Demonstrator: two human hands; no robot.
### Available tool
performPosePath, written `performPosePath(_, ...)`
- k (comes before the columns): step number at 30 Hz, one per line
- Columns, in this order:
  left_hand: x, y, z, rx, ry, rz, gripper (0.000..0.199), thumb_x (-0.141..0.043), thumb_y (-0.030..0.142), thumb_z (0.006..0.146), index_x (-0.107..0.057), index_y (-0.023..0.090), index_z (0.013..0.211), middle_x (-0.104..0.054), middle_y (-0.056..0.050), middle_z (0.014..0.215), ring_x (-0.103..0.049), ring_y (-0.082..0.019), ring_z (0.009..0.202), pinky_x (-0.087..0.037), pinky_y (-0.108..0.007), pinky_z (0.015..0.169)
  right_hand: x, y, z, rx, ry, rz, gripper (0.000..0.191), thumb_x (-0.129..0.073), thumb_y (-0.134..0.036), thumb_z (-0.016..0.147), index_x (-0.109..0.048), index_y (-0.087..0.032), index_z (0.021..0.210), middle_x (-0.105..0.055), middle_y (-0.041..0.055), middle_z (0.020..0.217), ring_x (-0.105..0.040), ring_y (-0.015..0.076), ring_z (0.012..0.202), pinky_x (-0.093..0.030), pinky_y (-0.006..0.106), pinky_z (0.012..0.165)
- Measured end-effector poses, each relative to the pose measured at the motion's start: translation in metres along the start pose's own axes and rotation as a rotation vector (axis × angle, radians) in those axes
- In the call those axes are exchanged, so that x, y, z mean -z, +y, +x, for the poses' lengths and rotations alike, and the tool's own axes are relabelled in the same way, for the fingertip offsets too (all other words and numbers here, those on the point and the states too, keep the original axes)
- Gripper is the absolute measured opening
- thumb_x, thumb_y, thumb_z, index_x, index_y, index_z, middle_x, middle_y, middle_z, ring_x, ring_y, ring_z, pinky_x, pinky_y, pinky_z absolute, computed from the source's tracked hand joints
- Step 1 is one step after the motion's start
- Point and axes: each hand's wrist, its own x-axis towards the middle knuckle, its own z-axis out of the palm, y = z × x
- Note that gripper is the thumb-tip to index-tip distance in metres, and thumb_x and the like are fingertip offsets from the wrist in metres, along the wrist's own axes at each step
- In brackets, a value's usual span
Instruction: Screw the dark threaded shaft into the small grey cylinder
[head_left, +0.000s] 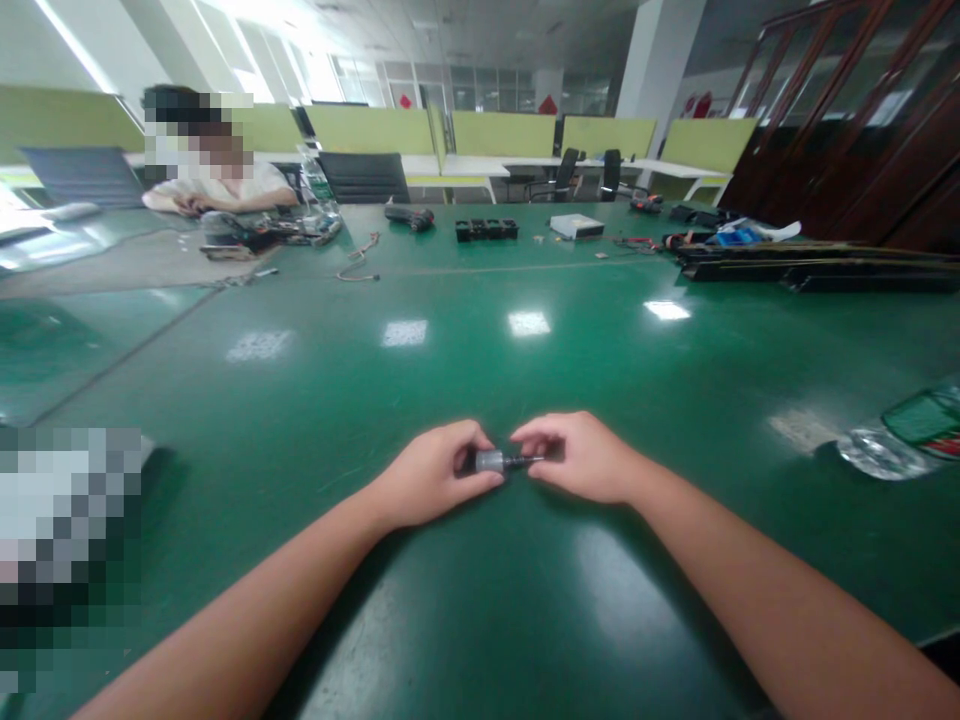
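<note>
A small grey cylinder with a thin dark shaft [490, 461] lies level just above or on the green tabletop, its kind too small to make out. My left hand [429, 478] has its thumb and fingers closed around the thick grey end. From the other side, my right hand [589, 458] curls its thumb and fingers about the tip of the shaft. Part of the tip is hidden by those fingers. Both hands rest low over the table [480, 370], close together and facing each other.
A plastic bottle [919, 435] lies at the right. A blurred-out object [67, 510] stands at the left edge. Across the table sit a black bracket-like part [487, 230], a white box [576, 226], a power tool [409, 215] and long dark strips [817, 265]. Another person [217, 180] sits at far left.
</note>
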Motion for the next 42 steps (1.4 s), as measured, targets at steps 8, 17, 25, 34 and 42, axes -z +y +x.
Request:
performPosePath(8, 0.0, 0.0, 0.0, 0.001, -0.002, 0.0, 0.028, -0.066, 0.045, 0.085, -0.062, 0.02, 0.093, -0.06, 0.002, 0.076, -0.053, -0.015, 0.067, -0.037, -0.024, 0.061, 0.001, 0.0, 0.0, 0.04, 0.013, -0.092, 0.035, -0.072, -0.011, 0.072, -0.073, -0.019, 0.106, -0.074, 0.0041, 0.098, -0.066, 0.0154, 0.084, -0.052, 0.029, 0.08)
performPosePath(17, -0.001, 0.001, 0.001, 0.011, 0.002, 0.003, 0.028, -0.065, 0.046, 0.085, -0.063, 0.019, 0.093, -0.059, 0.002, 0.075, -0.052, -0.015, 0.065, -0.035, -0.024, 0.059, -0.009, -0.006, 0.006, 0.141, 0.025, -0.219, 0.02, -0.072, -0.016, 0.076, -0.074, -0.018, 0.096, -0.07, 0.0036, 0.087, -0.06, 0.0158, 0.081, -0.046, 0.027, 0.073)
performPosePath(25, 0.0, 0.002, 0.001, 0.016, 0.003, 0.001, 0.026, -0.065, 0.045, 0.085, -0.062, 0.02, 0.092, -0.059, 0.002, 0.075, -0.052, -0.014, 0.065, -0.035, -0.024, 0.059, -0.011, -0.007, 0.007, 0.171, 0.029, -0.265, 0.013, -0.069, -0.018, 0.08, -0.074, -0.018, 0.093, -0.069, 0.0038, 0.085, -0.059, 0.0163, 0.081, -0.045, 0.028, 0.074)
performPosePath(34, -0.001, 0.002, 0.001, 0.016, 0.011, 0.009, 0.027, -0.066, 0.046, 0.084, -0.063, 0.02, 0.093, -0.058, 0.003, 0.074, -0.052, -0.014, 0.065, -0.035, -0.024, 0.059, -0.008, -0.007, 0.005, 0.172, 0.016, -0.274, 0.012, -0.068, -0.016, 0.081, -0.074, -0.018, 0.092, -0.068, 0.0034, 0.084, -0.059, 0.0154, 0.079, -0.044, 0.026, 0.072)
performPosePath(42, 0.001, 0.003, 0.001, 0.008, 0.006, 0.0, 0.028, -0.065, 0.046, 0.084, -0.063, 0.02, 0.093, -0.059, 0.002, 0.075, -0.052, -0.014, 0.066, -0.036, -0.024, 0.06, -0.005, -0.007, 0.004, 0.16, 0.003, -0.272, 0.013, -0.067, -0.015, 0.081, -0.074, -0.018, 0.092, -0.068, 0.0033, 0.084, -0.058, 0.0153, 0.079, -0.043, 0.026, 0.072)
